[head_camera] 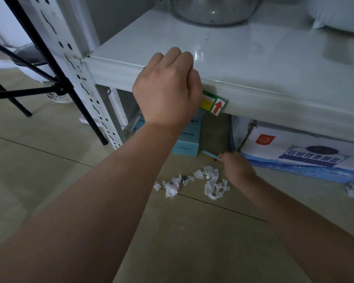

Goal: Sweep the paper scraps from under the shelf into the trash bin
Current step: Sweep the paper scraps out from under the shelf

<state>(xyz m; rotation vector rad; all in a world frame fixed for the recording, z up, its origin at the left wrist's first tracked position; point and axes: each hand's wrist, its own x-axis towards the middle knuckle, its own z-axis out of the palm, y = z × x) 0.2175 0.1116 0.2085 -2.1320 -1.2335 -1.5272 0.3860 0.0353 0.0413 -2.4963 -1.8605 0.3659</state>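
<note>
Left hand: the bare left hand (168, 86) sits near the centre of the view, fingers curled over the front lip of the white metal shelf board (243, 64), gripping that edge.
Right hand: the bare right hand (236, 166) is low at about 4 o'clock, close to the floor, fingers closed around a thin light-blue stick-like tool (211, 155); what the tool is cannot be told, since only a short end shows beyond the hand.
Paper scraps: the torn white paper scraps (192, 183) lie loose on the beige tiled floor (49, 160) just in front of the shelf, at about 5 o'clock, beside the right hand on its left side; one more crumpled white scrap (352, 189) lies far out at 4 o'clock.
Under the shelf: a pale blue flat cardboard box (186, 141) lies at 6 o'clock below the left wrist; a white carton with blue printing (298, 154) stands at 4 o'clock, touching the floor.
Shelf front: a green-edged sticker with a red arrow (215, 105) is stuck on the edge, just right of the left hand.
On the shelf: a clear glass bowl (211, 11) sits at 12 o'clock.
Left side: black folding stand legs (55, 82) cross the perforated white shelf upright (78, 74) at 10 o'clock.
</note>
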